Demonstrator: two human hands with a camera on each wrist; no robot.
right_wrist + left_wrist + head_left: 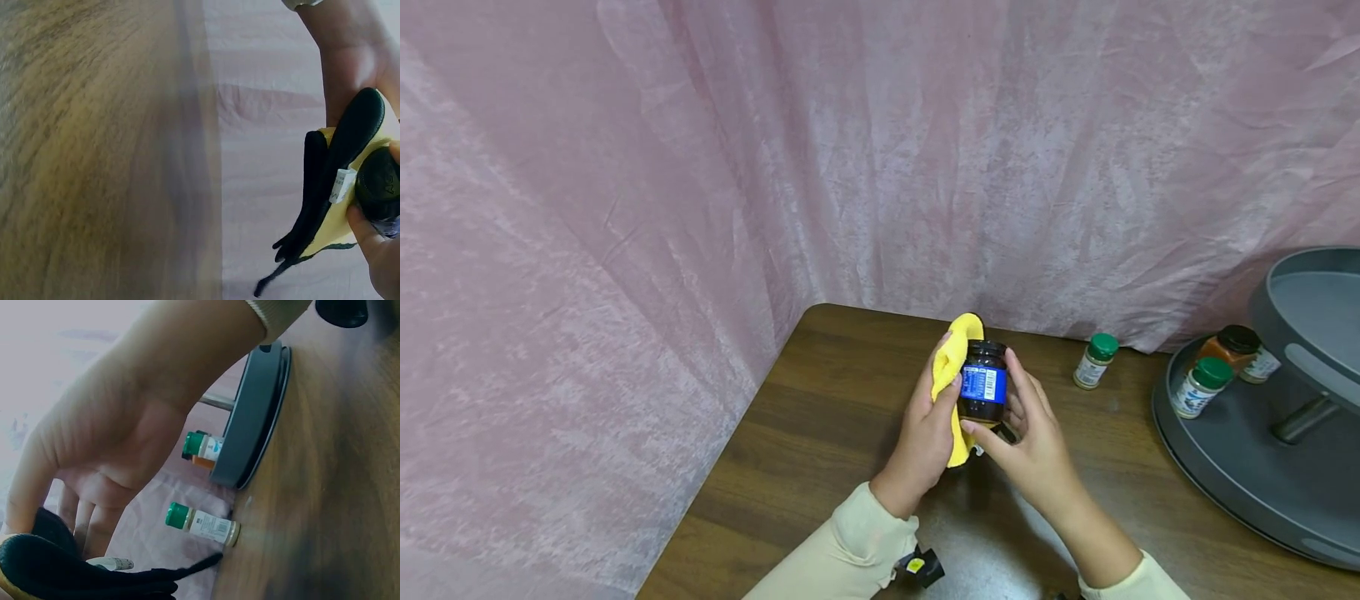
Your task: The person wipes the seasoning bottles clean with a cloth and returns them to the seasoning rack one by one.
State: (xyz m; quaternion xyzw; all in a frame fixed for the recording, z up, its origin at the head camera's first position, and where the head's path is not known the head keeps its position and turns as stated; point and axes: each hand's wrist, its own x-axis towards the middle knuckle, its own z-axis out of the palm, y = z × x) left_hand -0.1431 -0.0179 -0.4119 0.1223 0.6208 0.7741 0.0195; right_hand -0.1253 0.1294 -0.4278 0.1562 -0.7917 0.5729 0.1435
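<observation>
In the head view, a dark glass jar [983,408] with a blue label and black lid is held slightly tilted above the table. My right hand [1037,442] grips its right side and base, the thumb low on the glass. A yellow cloth [951,358] lies against the jar's left side, and my left hand [928,429] holds it there, fingers behind and thumb in front. The cloth's dark reverse side [69,569] fills the lower left of the left wrist view. From the right wrist, the jar's round base [380,178] shows beside the cloth's white tag [342,185].
A green-capped spice bottle [1095,361] stands on the wooden table [820,417] right of my hands. Farther right is a grey two-tier round stand [1232,492], its lower tier bearing several bottles, among them a green-capped one [1202,387]. A pink curtain [880,167] hangs behind.
</observation>
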